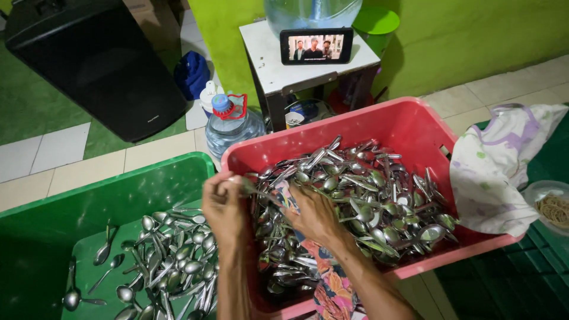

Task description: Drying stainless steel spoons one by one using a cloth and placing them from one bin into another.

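A red plastic tub [409, 121] holds a heap of metal spoons [367, 195]. Beside it on the left, a green tub [118, 189] holds a smaller pile of spoons [172, 266]. My left hand [224, 204] is at the red tub's left rim, closed on a spoon [252, 188] whose bowl points into the tub. My right hand [314, 213] rests on the heap, gripping a patterned cloth [332, 284] that drapes over my forearm and down the tub's near edge.
A floral cloth [504, 166] hangs over the red tub's right side. A small bowl of rubber bands [554, 207] sits at far right. Behind the tubs are a water bottle [231, 121], a white stool [278, 71] with a phone [316, 45], and a black speaker [95, 59].
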